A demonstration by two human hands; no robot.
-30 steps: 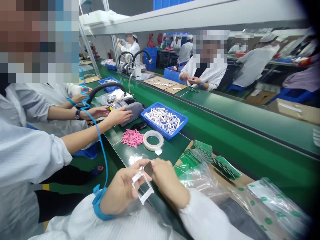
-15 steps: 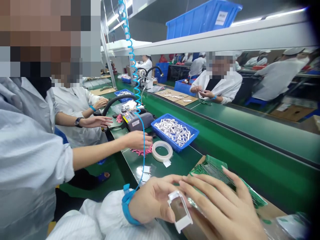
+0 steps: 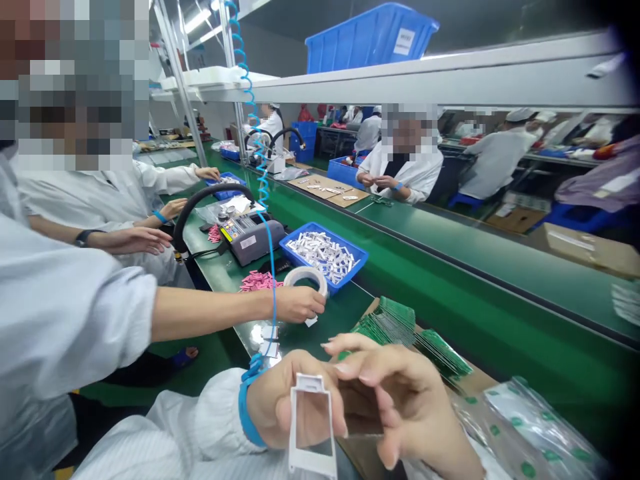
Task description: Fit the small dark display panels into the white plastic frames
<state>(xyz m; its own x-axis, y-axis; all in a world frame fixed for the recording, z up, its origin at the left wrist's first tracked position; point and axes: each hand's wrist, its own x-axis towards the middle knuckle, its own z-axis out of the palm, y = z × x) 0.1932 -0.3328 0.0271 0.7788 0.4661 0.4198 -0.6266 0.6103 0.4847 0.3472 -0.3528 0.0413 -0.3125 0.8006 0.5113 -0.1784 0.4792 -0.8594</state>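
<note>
My left hand (image 3: pixel 273 403), with a blue strap at the wrist, grips a small white plastic frame (image 3: pixel 313 460) with a rectangular opening. The frame stands tilted up, its narrow tabbed end on top. Close beside it on the right is my right hand (image 3: pixel 415 393), its fingers bent and apart, nothing visible between them. Just past my hands lies a row of green circuit boards (image 3: pixel 395 320) on cardboard. A co-worker's hand (image 3: pixel 303 303) reaches from the left to the roll of tape (image 3: pixel 320 277).
A blue tray (image 3: pixel 363 263) full of small white parts sits beyond the tape. Pink pieces (image 3: pixel 260 281) lie near a grey device (image 3: pixel 253 237). A coiled blue hose (image 3: pixel 263 187) hangs down across the bench. Clear plastic packaging (image 3: pixel 535 427) lies at the right.
My right hand has turned from flat, stretched fingers to bent ones. The white frame is now more upright and further left. The co-worker's hand has moved right onto the tape.
</note>
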